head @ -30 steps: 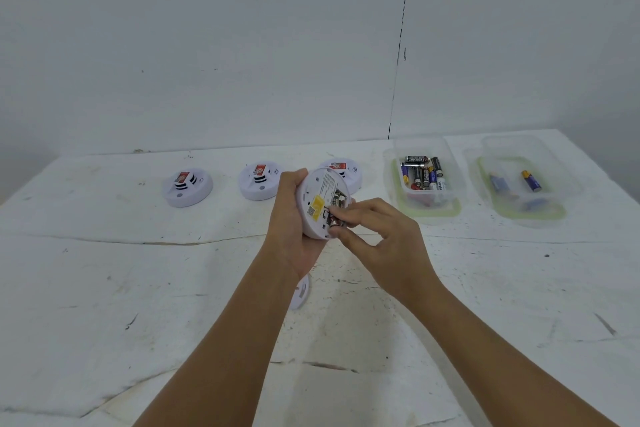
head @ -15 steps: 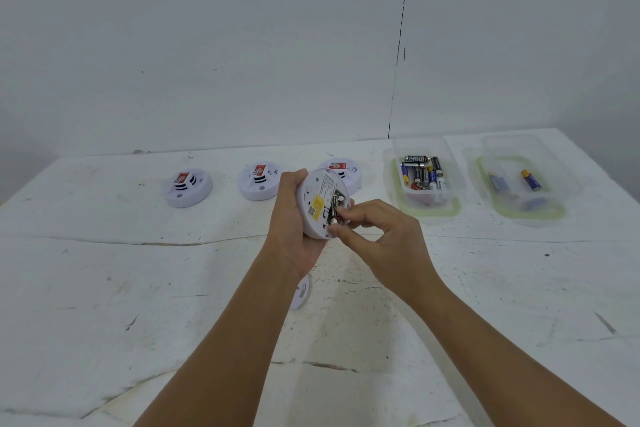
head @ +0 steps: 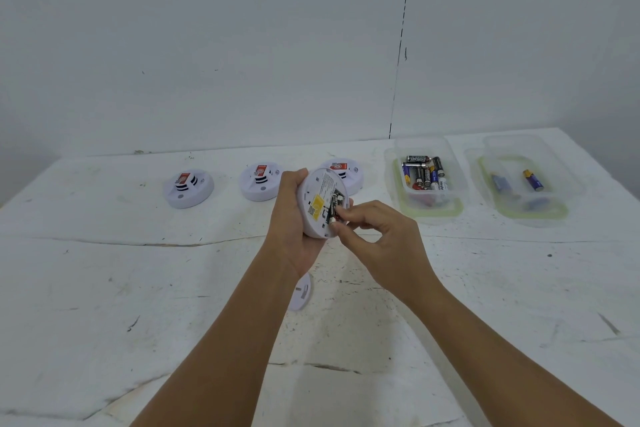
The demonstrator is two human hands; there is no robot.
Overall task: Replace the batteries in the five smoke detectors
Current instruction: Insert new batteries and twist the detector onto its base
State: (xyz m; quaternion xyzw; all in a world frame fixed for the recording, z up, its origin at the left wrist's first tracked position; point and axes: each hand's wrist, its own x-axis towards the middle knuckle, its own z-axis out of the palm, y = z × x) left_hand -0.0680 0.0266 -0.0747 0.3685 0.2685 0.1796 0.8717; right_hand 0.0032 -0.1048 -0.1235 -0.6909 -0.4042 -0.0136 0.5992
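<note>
At the frame's centre, the left hand [head: 291,218] grips an opened smoke detector [head: 320,203] tilted with its battery bay toward the camera, so the right hand [head: 377,236] can pinch a black battery [head: 334,206] in that bay.

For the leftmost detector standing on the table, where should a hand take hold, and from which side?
Grip the leftmost detector around its round outer rim, coming from above. It lies flat on the table, vented dome up, with bare table all round, so fingers can likely close on opposite edges. The raised centre is narrower and carries a sticker, a poorer hold.
</note>
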